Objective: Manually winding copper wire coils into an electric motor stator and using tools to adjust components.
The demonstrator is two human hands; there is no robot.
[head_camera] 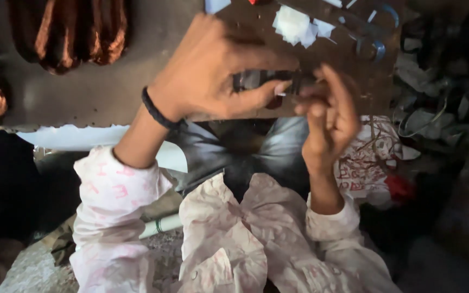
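The worn work board (109,92) lies in front of the person, with copper wire coils (77,32) at its far left and white paper scraps (294,24) at the far right. Above its near edge, the left hand (213,70) pinches a small dark metal piece (261,80) between thumb and fingers. The right hand (327,116) touches its right end with curled fingers; whether it really grips, I cannot tell. I think it is better to keep the piece steady and close over the board.

I see copper coils (74,32) lying top left on the grey board (93,92). White paper scraps (295,24) sit near the top, blue-handled scissors (373,30) just beside them (partly blurred). A tangle of wires (430,114) fills the right side.
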